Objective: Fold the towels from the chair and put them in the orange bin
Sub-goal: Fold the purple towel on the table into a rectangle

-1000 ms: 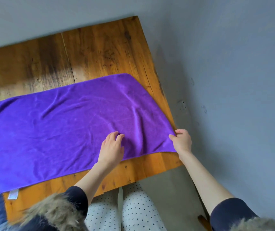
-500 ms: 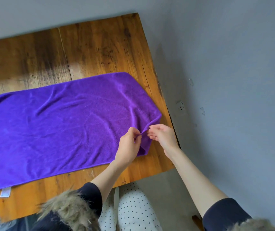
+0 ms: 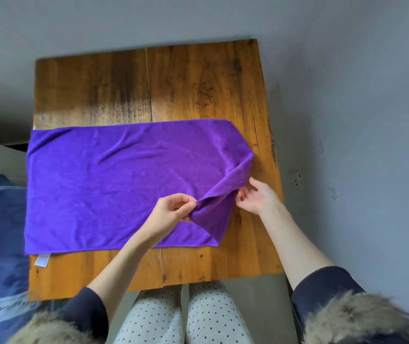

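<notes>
Wooden table (image 3: 198,83), grey walls — both hands pinch the purple towel (image 3: 114,184).

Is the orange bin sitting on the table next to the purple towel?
No, the wooden table holds only the purple towel, whose right end both hands are lifting; no orange bin shows anywhere in the picture.

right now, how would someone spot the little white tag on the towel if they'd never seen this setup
Start at the wooden table and the purple towel spread flat across it. Follow the towel's near edge to its left corner, far from the left hand and right hand pinching its right end. The white tag pokes out there onto bare wood, the only white thing on the table.
</notes>
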### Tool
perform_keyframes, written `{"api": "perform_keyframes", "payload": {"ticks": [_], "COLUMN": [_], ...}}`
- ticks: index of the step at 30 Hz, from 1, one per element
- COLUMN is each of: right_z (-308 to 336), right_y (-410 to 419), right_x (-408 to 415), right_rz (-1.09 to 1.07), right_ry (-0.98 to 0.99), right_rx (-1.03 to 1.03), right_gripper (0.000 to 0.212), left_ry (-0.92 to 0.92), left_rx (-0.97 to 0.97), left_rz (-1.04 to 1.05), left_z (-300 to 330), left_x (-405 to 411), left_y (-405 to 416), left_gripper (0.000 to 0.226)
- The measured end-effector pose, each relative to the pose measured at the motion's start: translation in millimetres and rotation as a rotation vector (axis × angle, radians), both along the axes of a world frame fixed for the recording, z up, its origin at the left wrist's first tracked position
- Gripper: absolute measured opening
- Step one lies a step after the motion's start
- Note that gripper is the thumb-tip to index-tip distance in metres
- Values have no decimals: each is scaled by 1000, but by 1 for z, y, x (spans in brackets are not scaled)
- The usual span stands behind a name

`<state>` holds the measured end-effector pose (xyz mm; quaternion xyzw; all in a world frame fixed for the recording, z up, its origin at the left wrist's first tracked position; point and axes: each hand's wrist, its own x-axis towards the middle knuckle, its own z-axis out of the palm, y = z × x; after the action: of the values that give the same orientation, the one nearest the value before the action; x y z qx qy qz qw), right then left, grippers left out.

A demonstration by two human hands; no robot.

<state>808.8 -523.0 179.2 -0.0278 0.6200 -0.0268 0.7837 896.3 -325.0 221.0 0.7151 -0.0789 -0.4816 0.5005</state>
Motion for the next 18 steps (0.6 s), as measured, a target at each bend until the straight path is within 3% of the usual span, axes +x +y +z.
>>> {"api": "perform_keyframes", "payload": {"ticks": [6,10,13,16,18], "right_z": [-4,7,28,39,48], "right_y": [-8,-10,-11,-2,-1], "right_x": [32,42,43,48,56], "right_rz": [-59,-49,174,373,368], "right_ry": [101,161,107,2,6], "right_rx": [-62,-162,-398,-461,-496], "right_gripper": [7,21,26,36,33], "left_ry": [-26,-18,2,21,13], "left_rx": [-8,-8,-29,-53,-63], "left_rz": [125,144,169,186,187], "left_z": [4,2,1,3,5], "left_x": [20,31,37,44,49], "left_y": [30,52,65,77,85], "left_gripper": [14,14,14,15,15]}}
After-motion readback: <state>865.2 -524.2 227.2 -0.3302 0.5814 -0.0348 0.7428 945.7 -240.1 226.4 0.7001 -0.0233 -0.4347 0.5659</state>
